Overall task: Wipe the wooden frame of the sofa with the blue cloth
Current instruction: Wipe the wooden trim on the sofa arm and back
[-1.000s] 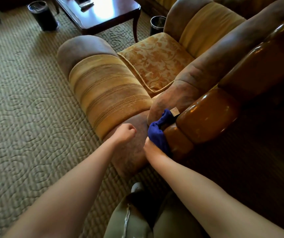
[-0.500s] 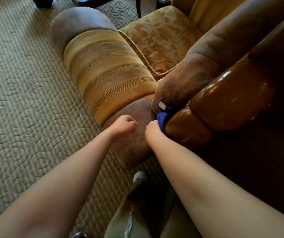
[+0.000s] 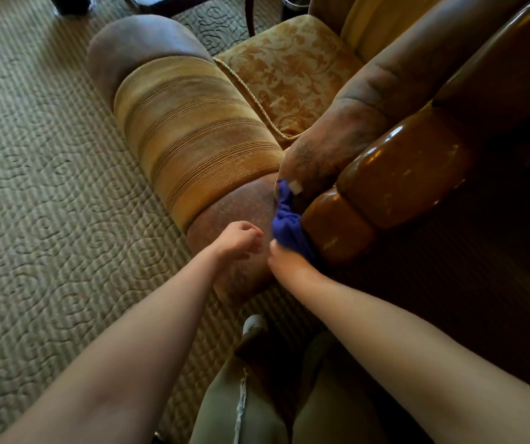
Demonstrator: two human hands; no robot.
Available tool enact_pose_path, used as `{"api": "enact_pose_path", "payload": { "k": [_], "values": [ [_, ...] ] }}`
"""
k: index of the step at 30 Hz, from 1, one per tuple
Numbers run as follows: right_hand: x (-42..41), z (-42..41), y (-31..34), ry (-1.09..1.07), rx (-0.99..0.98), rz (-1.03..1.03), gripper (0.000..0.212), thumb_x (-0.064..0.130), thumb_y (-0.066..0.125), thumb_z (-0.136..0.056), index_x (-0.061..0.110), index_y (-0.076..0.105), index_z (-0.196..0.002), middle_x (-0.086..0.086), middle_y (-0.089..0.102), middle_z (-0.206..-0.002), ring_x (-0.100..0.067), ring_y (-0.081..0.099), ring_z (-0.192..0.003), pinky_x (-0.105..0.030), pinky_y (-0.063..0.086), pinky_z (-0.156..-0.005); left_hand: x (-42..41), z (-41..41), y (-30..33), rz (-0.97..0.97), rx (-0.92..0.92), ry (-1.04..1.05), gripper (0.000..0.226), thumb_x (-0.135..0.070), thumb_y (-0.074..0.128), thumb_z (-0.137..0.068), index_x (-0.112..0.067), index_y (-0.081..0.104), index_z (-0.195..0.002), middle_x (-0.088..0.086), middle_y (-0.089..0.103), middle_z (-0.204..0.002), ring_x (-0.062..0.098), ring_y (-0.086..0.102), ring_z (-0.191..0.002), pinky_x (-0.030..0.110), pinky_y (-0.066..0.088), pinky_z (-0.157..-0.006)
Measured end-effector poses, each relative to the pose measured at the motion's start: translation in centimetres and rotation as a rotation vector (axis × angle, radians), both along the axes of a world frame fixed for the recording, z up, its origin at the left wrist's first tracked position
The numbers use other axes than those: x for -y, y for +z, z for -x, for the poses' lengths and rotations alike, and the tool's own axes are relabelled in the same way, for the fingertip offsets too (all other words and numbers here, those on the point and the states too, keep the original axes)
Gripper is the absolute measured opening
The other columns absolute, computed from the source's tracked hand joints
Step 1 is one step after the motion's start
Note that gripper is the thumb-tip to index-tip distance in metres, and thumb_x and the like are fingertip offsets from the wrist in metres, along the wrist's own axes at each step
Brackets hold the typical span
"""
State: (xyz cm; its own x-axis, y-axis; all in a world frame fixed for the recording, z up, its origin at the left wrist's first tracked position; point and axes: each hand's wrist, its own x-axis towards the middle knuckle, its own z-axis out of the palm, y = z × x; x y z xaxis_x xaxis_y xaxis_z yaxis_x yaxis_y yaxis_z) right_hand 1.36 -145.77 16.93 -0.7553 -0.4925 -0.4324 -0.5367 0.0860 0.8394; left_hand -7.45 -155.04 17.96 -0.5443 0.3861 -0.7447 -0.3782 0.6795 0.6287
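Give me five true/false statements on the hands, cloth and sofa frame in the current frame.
1. The right hand holds the blue cloth. True.
2. The cloth lies on the seat cushion. False: it is pressed against the lower end of the wooden frame.
3. The left hand grips the cloth too. False: it holds nothing, fingers loosely curled, over the sofa's front.
4. The cloth has a white tag at its upper end. True.
5. The frame is matte grey. False: it is glossy brown.
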Motion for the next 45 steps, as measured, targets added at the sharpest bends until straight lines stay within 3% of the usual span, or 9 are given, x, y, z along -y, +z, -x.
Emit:
{"api": "enact_pose_path", "payload": {
  "k": [1,3,8,12,18,22,29,37,45],
  "values": [
    [0.0,-0.6,-1.1,-0.051,0.208,0.067,0.048,0.029,0.028,-0.101,-0.007,0.049,-0.126,-0.019,0.053,-0.133,-0.026,0.047,-0.127,-0.024,0.027,-0.107,-0.2,-0.3,0.5,-0.018,0.014,-0.014,0.021,-0.018,0.042,-0.099,-0.011,0.06,-0.108,0.009,0.064,-0.099,0.019,0.061,-0.087,0.029,0.046,-0.071],
    [-0.3,-2.8,-0.8,-0.323,0.384,0.144,0.041,0.009,0.026,-0.102,-0.011,0.028,-0.137,-0.024,0.033,-0.146,-0.035,0.031,-0.135,-0.037,0.016,-0.113,-0.6,-0.9,1.5,-0.047,0.034,-0.045,0.026,-0.023,0.041,-0.1,-0.013,0.057,-0.117,0.009,0.063,-0.106,0.019,0.061,-0.092,0.029,0.046,-0.073],
    [-1.4,-5.1,1.9,-0.652,0.144,0.408,0.037,0.039,0.051,-0.089,0.019,0.066,-0.116,-0.002,0.066,-0.116,-0.016,0.06,-0.109,-0.028,0.039,-0.101,-2.6,-2.6,3.9,-0.183,0.07,-0.001,0.029,-0.036,0.04,-0.1,-0.02,0.056,-0.118,0.005,0.06,-0.112,0.017,0.059,-0.098,0.034,0.054,-0.078],
    [-2.9,-4.1,4.0,-0.534,0.099,0.473,0.04,0.015,0.034,-0.098,-0.002,0.044,-0.132,-0.022,0.047,-0.136,-0.036,0.043,-0.128,-0.044,0.028,-0.112,-4.2,-2.9,6.1,-0.289,-0.097,0.085,0.027,-0.038,0.042,-0.099,-0.021,0.06,-0.109,0.005,0.061,-0.112,0.017,0.058,-0.099,0.04,0.05,-0.09],
    [-5.9,-3.1,10.4,-0.374,-0.238,0.892,0.027,0.036,0.073,-0.072,0.02,0.075,-0.094,-0.003,0.07,-0.106,-0.023,0.061,-0.107,-0.039,0.032,-0.105,-7.2,-2.4,10.9,-0.485,-0.263,0.091,0.033,-0.036,0.036,-0.102,-0.019,0.064,-0.095,-0.001,0.066,-0.092,0.006,0.061,-0.088,0.025,0.047,-0.087],
    [-8.5,-2.9,12.3,-0.414,-0.425,1.214,0.014,0.025,0.063,-0.083,0.018,0.072,-0.09,-0.005,0.068,-0.11,-0.027,0.059,-0.11,-0.048,0.028,-0.107,-9.1,-2.4,13.2,-0.599,-0.278,0.102,0.042,-0.033,0.029,-0.104,-0.011,0.064,-0.099,0.0,0.067,-0.087,-0.002,0.064,-0.073,0.01,0.047,-0.07],
    [-11.2,-3.4,14.3,-0.518,-0.57,1.466,0.027,0.037,0.051,-0.089,0.024,0.071,-0.101,0.003,0.066,-0.118,-0.019,0.058,-0.115,-0.046,0.031,-0.103,-10.7,-2.5,14.6,-0.685,-0.273,0.037,0.043,-0.029,0.025,-0.105,-0.006,0.055,-0.124,0.011,0.062,-0.118,0.017,0.059,-0.11,0.022,0.046,-0.092],
    [-16.6,-2.9,15.8,-0.727,-0.632,1.764,0.042,0.042,0.039,-0.087,0.021,0.071,-0.104,0.002,0.068,-0.116,-0.017,0.061,-0.11,-0.037,0.041,-0.089,-13.2,-3.4,14.5,-0.584,-0.669,-0.299,0.045,-0.028,0.034,-0.099,-0.006,0.048,-0.136,0.008,0.049,-0.139,0.014,0.042,-0.131,0.031,0.029,-0.113],
    [-14.6,-3.9,14.7,-0.757,-0.763,1.836,0.039,0.037,0.041,-0.088,0.021,0.071,-0.108,0.002,0.066,-0.119,-0.015,0.059,-0.113,-0.038,0.032,-0.1,-13.1,-3.9,12.7,-0.429,-0.971,-0.441,0.048,-0.026,0.039,-0.099,-0.014,0.035,-0.145,0.005,0.039,-0.147,0.01,0.032,-0.136,0.02,0.02,-0.113]
  ]
}}
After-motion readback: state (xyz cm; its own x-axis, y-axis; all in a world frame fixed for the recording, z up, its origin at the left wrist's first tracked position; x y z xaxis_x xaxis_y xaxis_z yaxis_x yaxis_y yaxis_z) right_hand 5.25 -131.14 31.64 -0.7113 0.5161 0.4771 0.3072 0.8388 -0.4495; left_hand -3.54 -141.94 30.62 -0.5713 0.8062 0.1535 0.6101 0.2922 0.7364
